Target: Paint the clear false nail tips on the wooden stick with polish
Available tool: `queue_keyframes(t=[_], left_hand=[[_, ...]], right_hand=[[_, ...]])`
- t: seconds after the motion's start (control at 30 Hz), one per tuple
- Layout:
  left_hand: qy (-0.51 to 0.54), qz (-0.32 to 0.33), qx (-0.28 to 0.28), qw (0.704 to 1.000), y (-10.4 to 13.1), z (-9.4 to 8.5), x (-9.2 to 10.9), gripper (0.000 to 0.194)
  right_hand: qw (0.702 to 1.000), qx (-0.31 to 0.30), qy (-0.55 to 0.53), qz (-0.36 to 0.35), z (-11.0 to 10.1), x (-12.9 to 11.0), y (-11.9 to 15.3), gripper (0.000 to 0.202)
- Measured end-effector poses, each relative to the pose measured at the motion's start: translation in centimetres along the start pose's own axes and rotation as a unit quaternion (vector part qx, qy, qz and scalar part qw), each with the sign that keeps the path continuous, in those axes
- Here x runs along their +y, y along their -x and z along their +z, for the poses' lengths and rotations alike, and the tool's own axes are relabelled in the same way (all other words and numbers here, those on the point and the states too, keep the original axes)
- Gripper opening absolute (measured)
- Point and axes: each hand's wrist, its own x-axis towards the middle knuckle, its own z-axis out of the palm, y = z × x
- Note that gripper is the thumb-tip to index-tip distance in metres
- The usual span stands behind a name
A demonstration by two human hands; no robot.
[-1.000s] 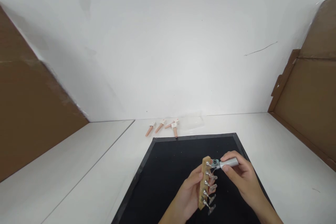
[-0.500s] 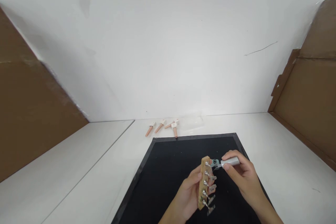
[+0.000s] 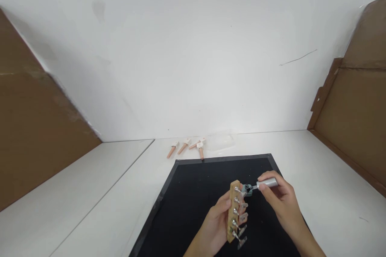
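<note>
My left hand (image 3: 215, 219) is closed around a wooden strip (image 3: 233, 213), held nearly upright over the black mat. Several metal stems with clear tips (image 3: 243, 217) stick out from the strip's right side. Behind its top end sits a small teal bottle (image 3: 248, 190), partly hidden by the strip and fingers. Pinched in my right hand (image 3: 282, 196) is a silver-grey handle (image 3: 267, 183), whose thin dark brush end points left at the bottle's mouth. Whether the brush touches the bottle or a clear tip is too small to tell.
Several bottles with pinkish handles and white ends (image 3: 183, 146) lie behind the black mat (image 3: 211, 176). A clear tray (image 3: 221, 141) is beside them. Brown cardboard panels (image 3: 39, 120) stand at both sides, with a white wall behind.
My right hand has shifted slightly right with the handle, and the brush has drawn back a little from the strip. The teal bottle looks tilted differently. My left hand has barely moved.
</note>
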Motion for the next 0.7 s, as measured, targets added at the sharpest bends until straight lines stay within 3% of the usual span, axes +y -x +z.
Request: queue_keyframes(t=[0.2, 0.47, 0.7], left_hand=[[-0.002, -0.001, 0.013, 1.0, 0.2, -0.4, 0.2, 0.042], [-0.009, -0.003, 0.011, 1.0, -0.1, 0.2, 0.3, 0.038], [-0.016, -0.001, 0.02, 1.0, -0.3, 0.1, 0.1, 0.04]], right_hand=[[0.999, 0.031, -0.021, 0.005, 0.2, -0.3, 0.0, 0.021], [0.998, -0.046, -0.046, -0.005, 0.3, -1.1, -0.2, 0.014], [0.999, -0.047, -0.005, -0.006, 0.2, -1.1, -0.2, 0.008]])
